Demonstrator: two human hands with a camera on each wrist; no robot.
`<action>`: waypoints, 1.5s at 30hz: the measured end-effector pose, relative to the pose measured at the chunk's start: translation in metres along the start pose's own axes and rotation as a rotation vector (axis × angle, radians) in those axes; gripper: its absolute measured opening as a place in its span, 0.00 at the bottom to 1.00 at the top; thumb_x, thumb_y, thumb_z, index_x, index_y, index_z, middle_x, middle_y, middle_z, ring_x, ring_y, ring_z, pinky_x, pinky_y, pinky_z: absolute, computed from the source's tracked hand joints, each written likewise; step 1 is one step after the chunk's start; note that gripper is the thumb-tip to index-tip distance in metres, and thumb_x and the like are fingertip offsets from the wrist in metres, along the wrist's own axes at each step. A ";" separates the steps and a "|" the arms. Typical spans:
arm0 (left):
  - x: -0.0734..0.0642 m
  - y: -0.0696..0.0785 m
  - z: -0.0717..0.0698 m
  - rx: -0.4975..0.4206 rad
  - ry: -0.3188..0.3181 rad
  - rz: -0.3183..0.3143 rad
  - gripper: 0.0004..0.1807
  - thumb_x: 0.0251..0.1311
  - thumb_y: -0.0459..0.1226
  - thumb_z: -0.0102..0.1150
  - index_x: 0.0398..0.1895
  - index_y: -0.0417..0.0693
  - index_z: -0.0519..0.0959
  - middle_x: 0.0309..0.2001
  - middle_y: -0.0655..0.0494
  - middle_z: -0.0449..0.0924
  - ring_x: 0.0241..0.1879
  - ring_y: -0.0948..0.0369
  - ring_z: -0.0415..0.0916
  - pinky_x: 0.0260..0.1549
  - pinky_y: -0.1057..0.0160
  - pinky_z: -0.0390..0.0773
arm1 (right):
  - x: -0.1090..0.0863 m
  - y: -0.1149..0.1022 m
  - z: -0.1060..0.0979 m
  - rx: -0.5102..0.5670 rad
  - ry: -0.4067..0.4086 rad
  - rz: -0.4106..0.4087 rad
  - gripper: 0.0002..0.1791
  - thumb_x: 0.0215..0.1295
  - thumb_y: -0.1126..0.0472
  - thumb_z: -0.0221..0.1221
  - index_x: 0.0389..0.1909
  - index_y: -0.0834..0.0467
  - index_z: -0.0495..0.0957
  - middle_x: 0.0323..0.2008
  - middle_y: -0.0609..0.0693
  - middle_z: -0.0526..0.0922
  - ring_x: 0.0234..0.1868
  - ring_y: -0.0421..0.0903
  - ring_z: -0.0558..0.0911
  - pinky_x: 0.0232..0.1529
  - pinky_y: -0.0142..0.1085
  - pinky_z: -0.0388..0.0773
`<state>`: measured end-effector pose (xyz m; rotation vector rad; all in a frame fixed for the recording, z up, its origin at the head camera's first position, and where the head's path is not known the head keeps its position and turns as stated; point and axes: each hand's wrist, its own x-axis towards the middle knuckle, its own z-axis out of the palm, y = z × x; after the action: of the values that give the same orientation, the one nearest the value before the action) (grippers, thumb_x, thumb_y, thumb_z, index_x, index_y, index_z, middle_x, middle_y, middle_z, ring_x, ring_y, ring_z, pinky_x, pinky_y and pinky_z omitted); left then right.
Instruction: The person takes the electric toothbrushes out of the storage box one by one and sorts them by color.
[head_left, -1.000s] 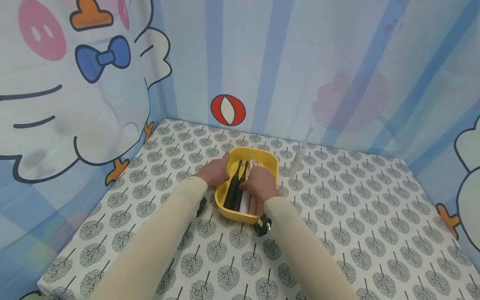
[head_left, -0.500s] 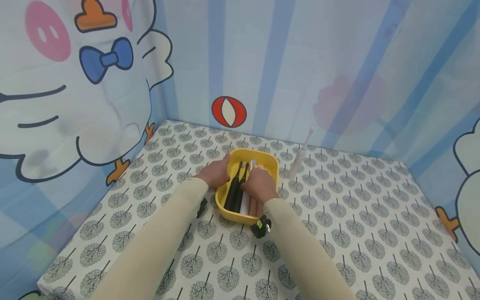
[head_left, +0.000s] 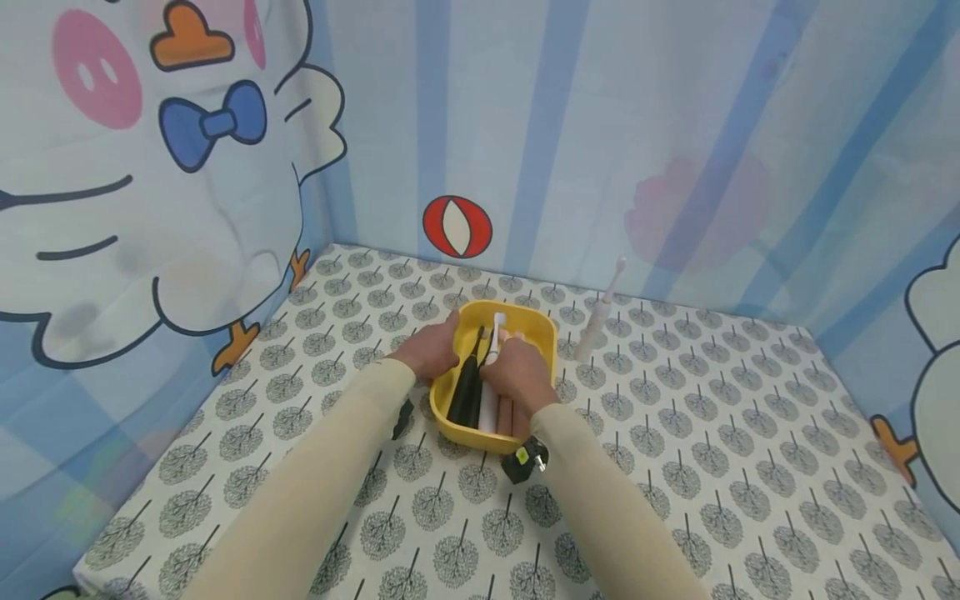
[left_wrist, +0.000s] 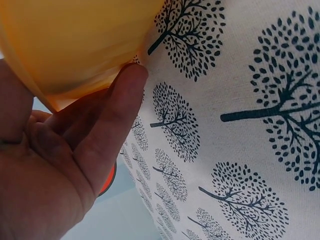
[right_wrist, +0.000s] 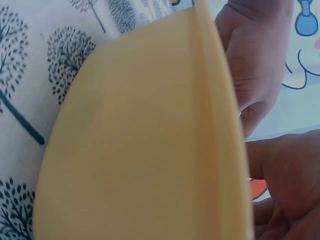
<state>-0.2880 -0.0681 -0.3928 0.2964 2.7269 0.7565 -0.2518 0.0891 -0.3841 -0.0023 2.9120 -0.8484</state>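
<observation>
A yellow plastic bin (head_left: 446,423) stands on the tree-print cloth. My left hand (head_left: 430,348) grips its left rim, thumb over the edge, and the left wrist view has the fingers against the outer wall. Inside lie two black electric toothbrushes (head_left: 464,390) on the left, a white electric toothbrush (head_left: 489,410) beside them, and pink ones (head_left: 506,415) at the right. My right hand (head_left: 519,368) reaches into the bin and pinches the white toothbrush near its neck, the brush head showing beyond the fingers. The right wrist view shows mostly the bin's outer wall, which hides the right fingertips.
A pale electric toothbrush (head_left: 595,327) stands upright on the cloth to the right of the bin. The cloth-covered table (head_left: 720,433) meets a cartoon-print curtain (head_left: 495,108) at the back and sides.
The white toothbrush's head has shifted a little left and shows more clearly past my right fingers. My left hand keeps its place on the bin's rim.
</observation>
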 end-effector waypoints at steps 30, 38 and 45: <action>0.003 0.003 -0.003 -0.006 -0.001 -0.005 0.42 0.68 0.30 0.49 0.78 0.49 0.37 0.56 0.39 0.73 0.30 0.56 0.79 0.18 0.61 0.81 | -0.010 0.016 -0.015 0.417 0.087 -0.030 0.21 0.61 0.55 0.64 0.55 0.58 0.80 0.43 0.49 0.82 0.41 0.45 0.81 0.42 0.39 0.80; 0.003 0.004 -0.003 -0.011 0.001 0.006 0.43 0.67 0.30 0.48 0.78 0.48 0.37 0.56 0.37 0.73 0.28 0.54 0.80 0.19 0.60 0.82 | -0.011 0.024 -0.021 0.465 0.137 -0.067 0.21 0.60 0.54 0.65 0.54 0.53 0.80 0.40 0.46 0.81 0.41 0.45 0.79 0.41 0.40 0.79; 0.004 0.000 0.001 -0.006 -0.010 -0.033 0.43 0.68 0.30 0.48 0.78 0.49 0.37 0.55 0.38 0.73 0.26 0.56 0.79 0.18 0.60 0.81 | -0.012 0.031 -0.025 0.515 0.183 -0.144 0.19 0.60 0.55 0.66 0.52 0.53 0.81 0.40 0.45 0.82 0.43 0.44 0.80 0.48 0.41 0.77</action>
<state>-0.2918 -0.0665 -0.3943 0.2529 2.7128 0.7523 -0.2413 0.1290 -0.3780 -0.0979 2.7807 -1.6790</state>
